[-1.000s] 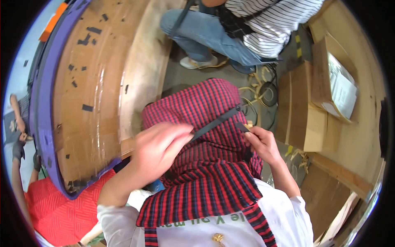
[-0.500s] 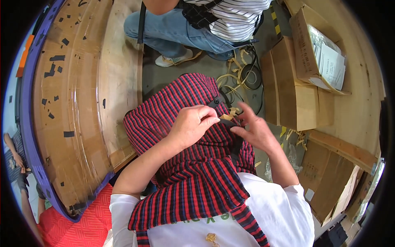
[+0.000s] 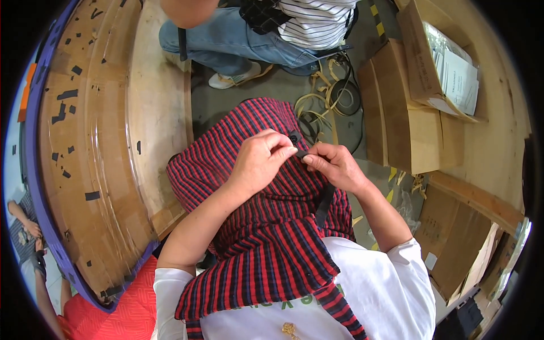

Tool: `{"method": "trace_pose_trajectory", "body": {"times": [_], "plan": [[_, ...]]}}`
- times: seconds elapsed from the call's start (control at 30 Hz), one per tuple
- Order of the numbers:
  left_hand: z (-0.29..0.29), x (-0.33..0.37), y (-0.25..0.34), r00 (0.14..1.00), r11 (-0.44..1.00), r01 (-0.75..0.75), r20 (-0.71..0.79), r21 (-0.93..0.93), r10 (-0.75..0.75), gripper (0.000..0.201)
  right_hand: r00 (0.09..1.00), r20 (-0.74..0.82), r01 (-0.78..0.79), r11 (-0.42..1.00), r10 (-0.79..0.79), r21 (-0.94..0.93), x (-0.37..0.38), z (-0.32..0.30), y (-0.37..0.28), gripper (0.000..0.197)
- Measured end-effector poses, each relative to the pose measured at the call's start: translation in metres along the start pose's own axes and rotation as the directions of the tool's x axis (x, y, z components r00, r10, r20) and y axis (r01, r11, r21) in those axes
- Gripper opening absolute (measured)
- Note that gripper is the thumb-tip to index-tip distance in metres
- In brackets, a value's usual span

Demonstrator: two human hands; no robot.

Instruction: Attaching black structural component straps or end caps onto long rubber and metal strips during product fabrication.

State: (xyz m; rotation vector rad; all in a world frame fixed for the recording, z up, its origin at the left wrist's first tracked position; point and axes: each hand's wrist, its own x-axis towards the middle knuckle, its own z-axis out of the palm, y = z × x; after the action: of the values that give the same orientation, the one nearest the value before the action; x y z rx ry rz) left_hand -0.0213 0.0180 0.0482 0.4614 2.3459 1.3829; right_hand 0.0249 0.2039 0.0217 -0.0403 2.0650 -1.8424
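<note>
My left hand (image 3: 262, 161) is closed in a pinch over my lap, its thumb and forefinger at one end of a narrow black strip (image 3: 301, 153). On the other end of the strip, the thumb and fingers of my right hand (image 3: 339, 168) are pressed together. Just above the fingertips shows a small round black piece (image 3: 294, 137); whether it joins the strip I cannot tell. Beneath both hands spreads a red, black and blue striped apron (image 3: 221, 141). A longer black strap (image 3: 325, 205) runs down over the cloth below my right hand.
At left stands a long wooden and cardboard-faced workbench (image 3: 113, 141) with purple edging and scraps of black tape. Another person in jeans (image 3: 226, 42) sits ahead. Cardboard boxes (image 3: 411, 119) are stacked at right. Tape rolls and loose yellowish strips (image 3: 317, 107) lie on the floor.
My right hand has moved left and closed from spread fingers into a pinch on the black strip. A tan bit seen between the hands earlier no longer shows. The other person's arm has shifted left.
</note>
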Motion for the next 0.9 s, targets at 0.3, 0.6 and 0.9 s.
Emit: {"method": "trace_pose_trajectory", "body": {"times": [0.3, 0.6, 0.9], "plan": [[-0.002, 0.021, -0.013, 0.999, 0.998, 0.037, 0.034, 0.051, -0.039, 0.014, 0.977, -0.204, -0.046, 0.996, 0.06, 0.071, 0.005, 0.015, 0.012, 0.02], [-0.006, 0.018, -0.011, 0.972, 0.981, 0.189, 0.139, 0.033, -0.191, 0.014, 0.96, -0.275, 0.08, 0.994, -0.056, 0.079, 0.0, 0.025, 0.019, 0.014], [-0.006, 0.009, -0.013, 0.989, 0.995, 0.101, 0.103, 0.022, -0.103, 0.013, 0.981, -0.177, -0.048, 0.978, 0.085, 0.204, -0.008, 0.029, 0.017, 0.017]]}}
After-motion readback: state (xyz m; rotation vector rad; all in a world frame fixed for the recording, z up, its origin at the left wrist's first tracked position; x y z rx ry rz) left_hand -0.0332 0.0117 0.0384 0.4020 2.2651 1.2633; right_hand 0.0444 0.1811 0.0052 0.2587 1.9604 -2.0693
